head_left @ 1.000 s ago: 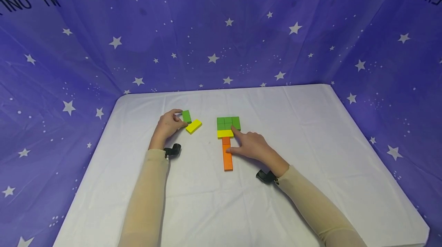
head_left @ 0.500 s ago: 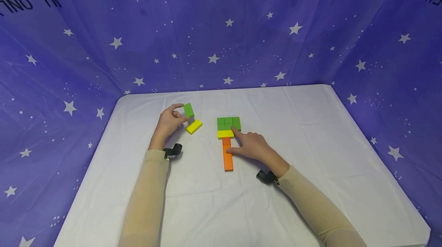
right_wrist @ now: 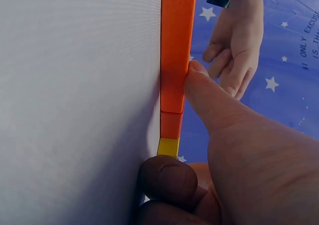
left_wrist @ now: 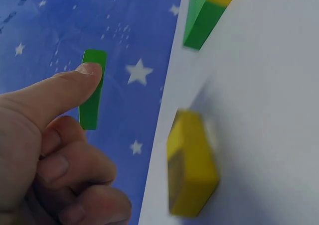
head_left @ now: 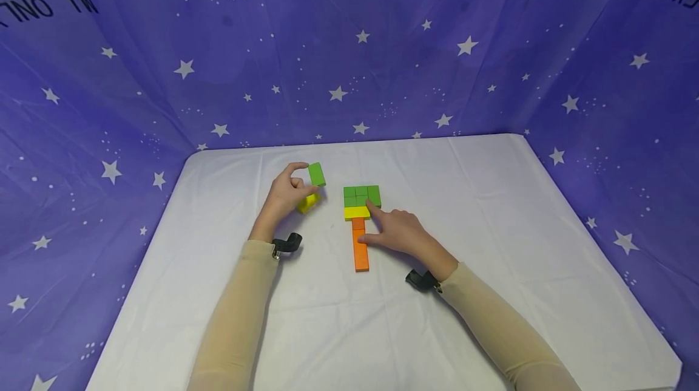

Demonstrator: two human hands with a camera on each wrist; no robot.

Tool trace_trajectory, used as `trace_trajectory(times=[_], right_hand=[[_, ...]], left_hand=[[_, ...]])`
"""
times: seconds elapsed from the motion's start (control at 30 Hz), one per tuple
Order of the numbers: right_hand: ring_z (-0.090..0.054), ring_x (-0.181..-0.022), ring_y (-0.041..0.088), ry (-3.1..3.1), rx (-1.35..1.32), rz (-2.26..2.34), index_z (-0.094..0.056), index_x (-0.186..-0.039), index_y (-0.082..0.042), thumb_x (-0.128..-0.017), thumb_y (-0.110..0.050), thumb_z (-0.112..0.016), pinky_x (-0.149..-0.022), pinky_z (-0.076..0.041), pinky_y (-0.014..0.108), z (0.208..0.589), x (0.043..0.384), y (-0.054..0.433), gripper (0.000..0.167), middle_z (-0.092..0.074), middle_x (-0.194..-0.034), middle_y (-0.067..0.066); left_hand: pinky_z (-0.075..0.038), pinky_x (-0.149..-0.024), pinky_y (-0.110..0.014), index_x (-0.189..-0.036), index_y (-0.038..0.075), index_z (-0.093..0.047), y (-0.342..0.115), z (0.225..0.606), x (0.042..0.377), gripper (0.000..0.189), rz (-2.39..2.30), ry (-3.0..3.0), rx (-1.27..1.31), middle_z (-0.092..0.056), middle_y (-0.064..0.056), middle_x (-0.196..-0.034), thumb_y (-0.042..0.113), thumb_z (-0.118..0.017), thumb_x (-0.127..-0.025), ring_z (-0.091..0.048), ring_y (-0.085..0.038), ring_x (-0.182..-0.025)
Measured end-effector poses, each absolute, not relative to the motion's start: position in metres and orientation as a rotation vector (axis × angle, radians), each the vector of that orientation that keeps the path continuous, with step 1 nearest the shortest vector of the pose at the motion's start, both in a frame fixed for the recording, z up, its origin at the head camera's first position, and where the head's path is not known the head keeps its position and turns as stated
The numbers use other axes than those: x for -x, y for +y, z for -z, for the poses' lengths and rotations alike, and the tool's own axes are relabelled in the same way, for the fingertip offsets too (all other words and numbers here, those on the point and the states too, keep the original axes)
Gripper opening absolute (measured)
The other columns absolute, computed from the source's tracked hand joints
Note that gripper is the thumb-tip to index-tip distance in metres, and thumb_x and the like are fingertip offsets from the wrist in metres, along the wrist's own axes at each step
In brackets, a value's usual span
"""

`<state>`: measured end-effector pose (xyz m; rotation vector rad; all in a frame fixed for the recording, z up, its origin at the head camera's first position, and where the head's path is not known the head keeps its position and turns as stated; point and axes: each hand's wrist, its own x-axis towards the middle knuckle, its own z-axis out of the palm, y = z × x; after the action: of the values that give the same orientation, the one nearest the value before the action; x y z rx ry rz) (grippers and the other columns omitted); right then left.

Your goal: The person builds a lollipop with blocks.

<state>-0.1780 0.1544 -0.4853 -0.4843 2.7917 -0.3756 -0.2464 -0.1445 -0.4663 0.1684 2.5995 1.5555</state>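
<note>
My left hand pinches a green rectangular block between thumb and index finger, raised off the table. Below it, partly hidden by the thumb, lies a loose yellow block. To the right is a flat figure: several green blocks side by side, a yellow block against their near edge, then a short orange block and a long orange block in line. My right hand rests at this figure, index fingertip on the green part and thumb touching the long orange block. Its other fingers are bent.
A white cloth covers the table, with slight creases. Purple star-printed curtains hang behind and at both sides. Each wrist wears a small black camera mount, such as the left mount.
My left hand has lifted the green block from beside the loose yellow block and carried it to the right, now partly covering the yellow one. The right hand has stayed in place.
</note>
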Motion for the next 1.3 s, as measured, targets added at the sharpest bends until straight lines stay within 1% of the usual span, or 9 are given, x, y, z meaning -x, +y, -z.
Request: trace_trajectory(times=[0.1, 0.33, 0.57, 0.73, 0.93, 1.13, 1.3], right_hand=[[-0.044, -0.062, 0.020, 2.795, 0.485, 0.371, -0.031, -0.169, -0.022, -0.089, -0.077, -0.067, -0.055, -0.034, 0.031, 0.486, 0.178, 0.154, 0.104, -0.045, -0.062, 0.000], [-0.045, -0.061, 0.021, 2.792, 0.478, 0.359, -0.031, -0.169, -0.022, -0.089, -0.077, -0.066, -0.056, -0.035, 0.032, 0.486, 0.179, 0.154, 0.104, -0.047, -0.063, 0.001], [-0.051, -0.066, 0.023, 2.788, 0.469, 0.363, -0.030, -0.169, -0.022, -0.089, -0.077, -0.067, -0.057, -0.039, 0.032, 0.486, 0.179, 0.155, 0.104, -0.054, -0.066, 0.004], [-0.054, -0.069, 0.024, 2.786, 0.469, 0.367, -0.030, -0.169, -0.022, -0.089, -0.076, -0.067, -0.059, -0.041, 0.032, 0.486, 0.179, 0.154, 0.103, -0.057, -0.068, 0.005], [-0.053, -0.068, 0.023, 2.793, 0.474, 0.372, -0.030, -0.169, -0.022, -0.089, -0.076, -0.067, -0.059, -0.040, 0.033, 0.485, 0.179, 0.154, 0.103, -0.055, -0.068, 0.005], [-0.053, -0.069, 0.024, 2.793, 0.471, 0.369, -0.030, -0.169, -0.022, -0.089, -0.076, -0.067, -0.059, -0.040, 0.032, 0.485, 0.179, 0.154, 0.104, -0.056, -0.068, 0.005], [-0.057, -0.072, 0.024, 2.793, 0.469, 0.359, -0.030, -0.169, -0.022, -0.089, -0.077, -0.066, -0.061, -0.042, 0.032, 0.486, 0.179, 0.154, 0.104, -0.059, -0.071, 0.004]], left_hand=[[-0.038, -0.056, -0.028, -0.155, 0.019, -0.047, -0.134, 0.468, 0.244, 0.071, -1.547, 2.558, -0.207, -0.048, 0.004, -0.064, 0.029, -0.081, -0.093, -0.041, -0.013, -0.056], [-0.033, -0.056, -0.028, -0.153, 0.020, -0.046, -0.117, 0.474, 0.243, 0.071, -1.533, 2.499, -0.238, -0.044, 0.006, -0.060, 0.030, -0.082, -0.092, -0.036, -0.013, -0.054], [-0.032, -0.058, -0.028, -0.150, 0.018, -0.046, -0.109, 0.480, 0.241, 0.069, -1.464, 2.466, -0.258, -0.049, 0.005, -0.066, 0.030, -0.082, -0.092, -0.038, -0.012, -0.058], [-0.034, -0.060, -0.029, -0.152, 0.017, -0.046, -0.110, 0.483, 0.239, 0.071, -1.388, 2.499, -0.254, -0.053, 0.003, -0.070, 0.032, -0.081, -0.092, -0.041, -0.013, -0.060], [-0.037, -0.061, -0.029, -0.152, 0.015, -0.046, -0.115, 0.486, 0.242, 0.070, -1.293, 2.588, -0.262, -0.056, 0.002, -0.071, 0.028, -0.081, -0.093, -0.044, -0.013, -0.060], [-0.039, -0.063, -0.030, -0.151, 0.015, -0.051, -0.117, 0.487, 0.242, 0.069, -1.243, 2.639, -0.262, -0.056, 0.001, -0.074, 0.027, -0.083, -0.091, -0.046, -0.014, -0.062], [-0.041, -0.063, -0.030, -0.150, 0.015, -0.056, -0.115, 0.486, 0.241, 0.068, -1.187, 2.660, -0.285, -0.059, -0.001, -0.078, 0.028, -0.085, -0.090, -0.049, -0.015, -0.063]])
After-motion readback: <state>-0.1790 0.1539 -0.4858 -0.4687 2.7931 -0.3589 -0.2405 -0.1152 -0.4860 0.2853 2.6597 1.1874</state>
